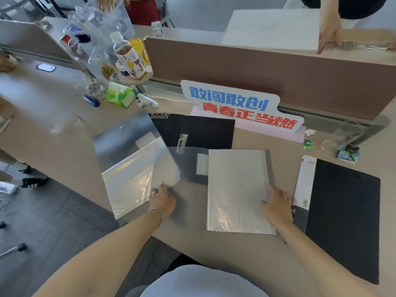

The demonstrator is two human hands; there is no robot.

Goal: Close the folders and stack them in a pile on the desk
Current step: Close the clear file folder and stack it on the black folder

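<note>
An open translucent grey folder (pixel 235 189) with clear sleeves lies in the middle of the desk. My left hand (pixel 161 199) grips the raised edge of its left cover (pixel 171 168), which stands lifted off the desk. On the folder's right edge, my right hand (pixel 276 205) presses flat. A second grey folder (pixel 128 159) lies open at the left, overhanging the desk edge. Behind them lies an open black clip folder (pixel 199 130). A closed black folder (pixel 342 211) with a white label strip lies at the right.
A slogan sign (pixel 240 106) stands at the back, in front of a brown partition (pixel 267 76). Bottles, cups and a tissue pack (pixel 120 96) crowd the back left. A glass (pixel 340 136) and small packets sit at the back right. Another person's hand (pixel 329 35) rests beyond the partition.
</note>
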